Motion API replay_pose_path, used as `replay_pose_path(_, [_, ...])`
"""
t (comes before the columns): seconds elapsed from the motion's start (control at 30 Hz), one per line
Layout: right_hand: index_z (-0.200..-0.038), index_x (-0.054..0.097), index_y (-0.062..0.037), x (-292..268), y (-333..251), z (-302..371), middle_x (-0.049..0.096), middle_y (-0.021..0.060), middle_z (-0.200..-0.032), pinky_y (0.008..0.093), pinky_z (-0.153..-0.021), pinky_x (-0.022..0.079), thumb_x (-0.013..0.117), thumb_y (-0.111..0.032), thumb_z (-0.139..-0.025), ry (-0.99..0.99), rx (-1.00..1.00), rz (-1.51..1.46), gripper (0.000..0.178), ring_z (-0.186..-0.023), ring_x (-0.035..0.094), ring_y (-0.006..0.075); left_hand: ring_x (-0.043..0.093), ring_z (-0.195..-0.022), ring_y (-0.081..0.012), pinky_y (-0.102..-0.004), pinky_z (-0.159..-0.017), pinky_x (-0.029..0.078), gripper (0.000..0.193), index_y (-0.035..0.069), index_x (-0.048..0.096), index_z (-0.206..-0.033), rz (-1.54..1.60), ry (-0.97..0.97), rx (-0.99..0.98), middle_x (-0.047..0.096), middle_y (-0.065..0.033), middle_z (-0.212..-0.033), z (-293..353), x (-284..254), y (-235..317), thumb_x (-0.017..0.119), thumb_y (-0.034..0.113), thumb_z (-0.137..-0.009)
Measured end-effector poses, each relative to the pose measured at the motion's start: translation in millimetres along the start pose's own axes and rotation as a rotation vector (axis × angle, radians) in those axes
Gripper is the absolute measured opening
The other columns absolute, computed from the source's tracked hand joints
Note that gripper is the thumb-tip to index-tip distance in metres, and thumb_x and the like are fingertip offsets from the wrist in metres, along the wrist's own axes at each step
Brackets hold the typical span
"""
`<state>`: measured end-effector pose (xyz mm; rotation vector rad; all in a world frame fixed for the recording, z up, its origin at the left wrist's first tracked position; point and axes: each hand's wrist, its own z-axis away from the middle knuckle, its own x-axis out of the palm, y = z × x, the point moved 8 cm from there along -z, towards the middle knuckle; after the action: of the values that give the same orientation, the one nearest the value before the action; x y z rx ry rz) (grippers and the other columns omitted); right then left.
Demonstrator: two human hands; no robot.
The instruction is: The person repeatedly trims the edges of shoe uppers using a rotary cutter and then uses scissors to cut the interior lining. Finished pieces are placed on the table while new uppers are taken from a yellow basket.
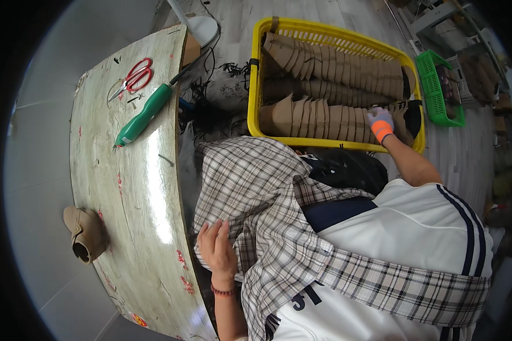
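Observation:
My right hand [381, 123], in a pale glove with an orange cuff, is in the yellow basket [324, 142]. Its fingers close over the top edge of a tan shoe upper near the right end of the front row of shoe uppers [318, 119]; the fingertips are partly hidden. Further rows of brown shoe uppers [347, 65] are packed upright behind it. Bare and with a beaded bracelet at the wrist, my left hand [217, 250] is over the plaid apron [239, 187] beside the table edge. Its fingers are slightly bent and apart, and nothing shows in them.
On the wood-patterned table [136, 199] lie red-handled scissors [137, 75], a green handheld tool [145, 116] and a single tan shoe upper [85, 234]. Dark scraps [207, 113] litter the floor between table and basket. A green crate [438, 88] stands beyond the basket's right end.

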<state>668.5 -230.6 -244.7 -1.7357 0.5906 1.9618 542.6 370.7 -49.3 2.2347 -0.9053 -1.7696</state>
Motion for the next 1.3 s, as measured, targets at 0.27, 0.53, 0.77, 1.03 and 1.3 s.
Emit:
replay_pose_path(0.27, [-0.131, 0.052, -0.0111, -34, 129, -44, 0.050, 0.0110, -0.137, 0.0439, -0.098, 0.045, 0.063, -0.045, -0.082, -0.082, 0.695, -0.042, 0.060, -0.122, 0.051, 0.0306, 0.060, -0.096, -0.0322, -0.0450, -0.092, 0.047, 0.029, 0.002, 0.066, -0.104, 0.073, -0.031, -0.004, 0.063, -0.0132, -0.106, -74, 30, -5, 0.055, -0.007, -0.079])
replay_pose_path(0.53, [-0.132, 0.049, -0.0069, 37, 170, -93, 0.048, 0.0124, -0.138, 0.0416, -0.102, 0.041, 0.058, -0.035, -0.085, -0.544, 0.450, -0.506, 0.056, -0.125, 0.048, 0.0300, 0.063, -0.090, -0.0276, -0.0318, -0.080, 0.051, 0.023, 0.001, 0.066, -0.104, 0.356, -0.041, -0.243, 0.065, -0.0136, -0.102, -116, 55, -19, 0.057, -0.008, -0.085])
replay_pose_path(0.77, [-0.134, 0.047, -0.0033, 44, 167, -77, 0.046, 0.0137, -0.140, 0.0396, -0.105, 0.037, 0.053, -0.027, -0.087, -0.714, 0.409, -0.628, 0.052, -0.128, 0.045, 0.0295, 0.059, -0.113, -0.0219, -0.0315, -0.099, 0.045, 0.031, -0.004, 0.058, -0.124, 1.070, -0.322, -0.742, 0.061, -0.0143, -0.121, -185, 138, -24, 0.053, 0.005, -0.094])
replay_pose_path(1.03, [-0.135, 0.044, 0.0009, 34, 161, -61, 0.044, 0.0151, -0.141, 0.0373, -0.108, 0.033, 0.047, -0.018, -0.090, -0.739, 0.358, -0.726, 0.049, -0.130, 0.042, 0.0290, 0.034, -0.136, -0.0303, -0.0354, -0.109, 0.030, 0.080, -0.008, 0.020, -0.146, 1.046, -0.662, -0.991, 0.033, -0.0235, -0.147, -194, 267, -15, 0.065, 0.022, -0.088])
replay_pose_path(1.3, [-0.137, 0.042, 0.0050, 48, 180, -39, 0.042, 0.0166, -0.143, 0.0350, -0.112, 0.029, 0.042, -0.009, -0.093, -0.709, 0.263, -0.910, 0.046, -0.133, 0.039, 0.0284, 0.043, -0.128, -0.0369, -0.0367, -0.103, 0.036, 0.088, -0.009, 0.021, -0.144, 0.684, -0.660, -0.925, 0.044, -0.0274, -0.137, -175, 318, -33, 0.072, 0.021, -0.079])
